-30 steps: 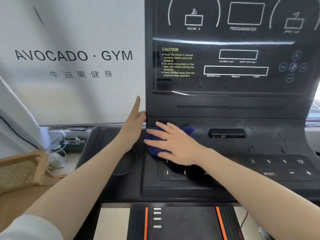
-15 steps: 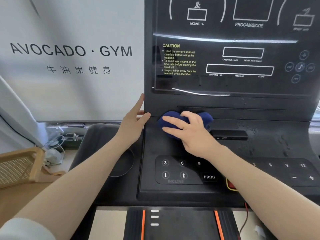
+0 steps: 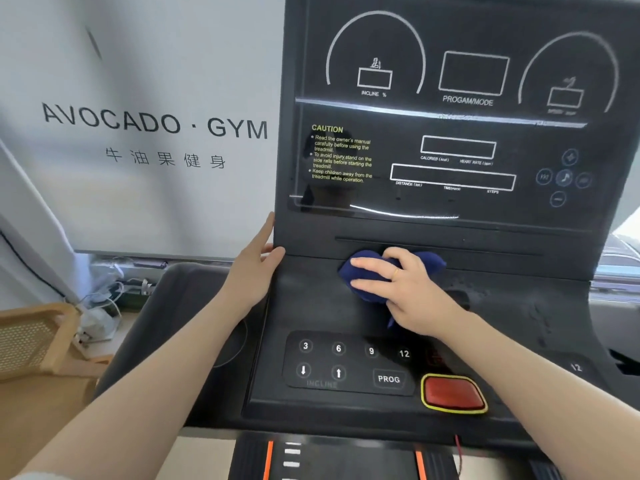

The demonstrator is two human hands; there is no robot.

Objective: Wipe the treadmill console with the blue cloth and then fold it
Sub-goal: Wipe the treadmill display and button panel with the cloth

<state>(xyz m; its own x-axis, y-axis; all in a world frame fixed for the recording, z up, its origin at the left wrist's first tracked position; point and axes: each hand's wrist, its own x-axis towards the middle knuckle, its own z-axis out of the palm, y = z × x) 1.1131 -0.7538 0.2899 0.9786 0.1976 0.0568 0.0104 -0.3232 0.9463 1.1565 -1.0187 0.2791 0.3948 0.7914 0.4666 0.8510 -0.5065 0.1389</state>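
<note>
The blue cloth (image 3: 367, 277) lies bunched on the treadmill console (image 3: 311, 299), just under the screen. The right hand (image 3: 408, 289) is on top, its fingers (image 3: 367, 263) flat, pressing it down. The unwiped, spotty part lies to the right. The left hand (image 3: 251, 271) rests open on the console's left edge.

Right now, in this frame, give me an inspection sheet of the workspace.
Surface: black plastic treadmill console, droplets right of the cloth.
Job's things: bunched dark blue cloth on the console shelf, not folded.
Clutter: woven wooden chair at left.
Hands: left hand rests on the console's left edge, fingers straight; right hand presses the cloth.
Cables: white cables on the floor; red cord below the red stop button.
Surroundings: white gym banner.
</note>
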